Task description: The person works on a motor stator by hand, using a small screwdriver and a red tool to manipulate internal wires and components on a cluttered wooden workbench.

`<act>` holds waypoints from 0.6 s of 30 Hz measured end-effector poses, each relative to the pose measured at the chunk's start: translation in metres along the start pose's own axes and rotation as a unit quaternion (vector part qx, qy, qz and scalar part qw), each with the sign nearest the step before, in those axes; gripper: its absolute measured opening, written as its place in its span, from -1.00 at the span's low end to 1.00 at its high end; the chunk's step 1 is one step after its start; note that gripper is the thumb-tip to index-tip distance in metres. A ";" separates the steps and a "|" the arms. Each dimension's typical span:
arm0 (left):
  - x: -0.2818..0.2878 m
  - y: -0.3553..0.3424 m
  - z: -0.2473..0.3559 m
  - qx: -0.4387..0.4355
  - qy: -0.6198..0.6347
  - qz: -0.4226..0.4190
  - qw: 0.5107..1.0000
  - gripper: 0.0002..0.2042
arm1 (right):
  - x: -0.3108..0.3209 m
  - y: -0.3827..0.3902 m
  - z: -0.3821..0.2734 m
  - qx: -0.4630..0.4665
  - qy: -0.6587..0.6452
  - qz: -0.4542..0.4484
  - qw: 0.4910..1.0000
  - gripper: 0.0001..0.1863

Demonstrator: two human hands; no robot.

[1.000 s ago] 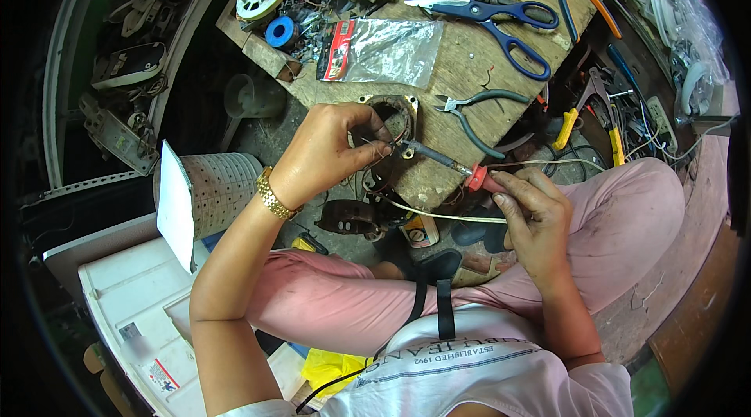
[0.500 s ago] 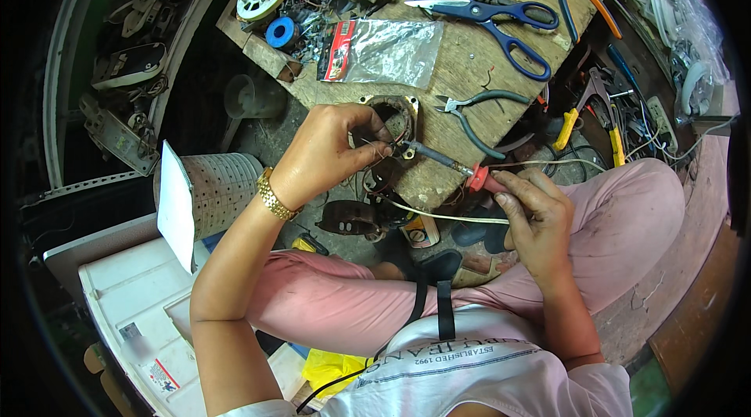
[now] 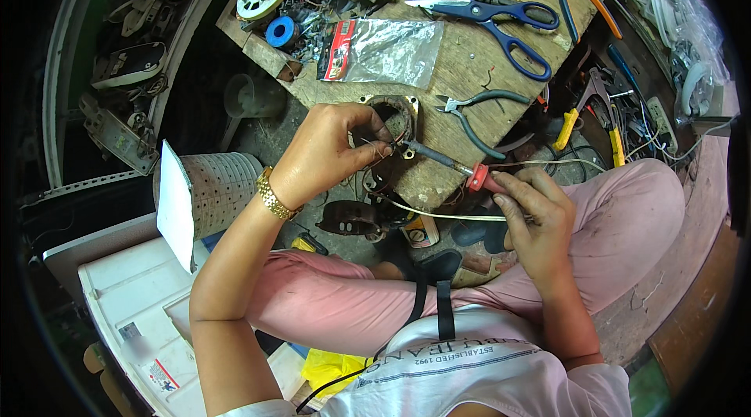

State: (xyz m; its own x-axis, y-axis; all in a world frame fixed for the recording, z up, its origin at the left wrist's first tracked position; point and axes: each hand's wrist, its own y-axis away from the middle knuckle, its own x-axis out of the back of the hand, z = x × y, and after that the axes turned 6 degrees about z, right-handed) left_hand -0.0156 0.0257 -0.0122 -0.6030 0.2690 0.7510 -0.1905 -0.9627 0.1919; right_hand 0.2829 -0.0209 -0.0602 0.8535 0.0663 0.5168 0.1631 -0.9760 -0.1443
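Against the earlier frames, no material change is noted: both hands keep the same posts at the near edge of the wooden board [image 3: 469, 65], and the tool tip has not visibly shifted.

The left hand [image 3: 328, 155] is closed in a pinch, fingertips together on a thin wire at the lower rim of the round motor stator [image 3: 391, 116], which lies at the board's near edge. The right hand [image 3: 532, 217] is wrapped shut around the soldering iron [image 3: 450, 165]; its red collar shows just ahead of the fingers, and the metal shaft runs up-left to meet the stator beside the left fingertips (whether the tip actually touches the wire cannot be told). A pale cord passes under the right hand, below the board.

Packages and labels, placed from the board:
- A clear plastic bag [image 3: 383, 49] with a red header card lies flat on the board's middle, above the stator.
- A blue tape roll [image 3: 280, 31] sits at the board's left edge.
- Blue-handled scissors [image 3: 493, 18] lie on the board's far part; grey-handled pliers [image 3: 477, 108] lie right of the stator.
- A white box [image 3: 133, 315], well left of and below the board, carries small rectangular stickers, one with red on it.
- A white card [image 3: 174, 206] stands upright against a perforated metal cylinder [image 3: 223, 186], left of the board.
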 end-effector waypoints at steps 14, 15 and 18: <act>0.000 0.000 -0.002 0.009 -0.005 -0.001 1.000 -0.84 | 0.006 -0.006 -0.015 0.084 0.076 0.021 0.993 -0.69; -0.001 0.000 -0.004 0.002 -0.001 0.006 1.000 -0.82 | 0.007 -0.007 -0.016 0.085 0.079 0.018 0.993 -0.69; -0.003 0.000 -0.010 -0.018 0.009 0.021 1.000 -0.80 | 0.008 -0.008 -0.019 0.085 0.078 0.015 0.993 -0.70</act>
State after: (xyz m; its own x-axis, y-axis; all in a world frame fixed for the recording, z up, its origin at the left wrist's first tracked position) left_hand -0.0212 0.0250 -0.0209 -0.6254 0.2298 0.7457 -0.1934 -0.9715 0.1372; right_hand 0.2793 -0.0163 -0.0385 0.7749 -0.0074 0.6321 0.2322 -0.9267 -0.2955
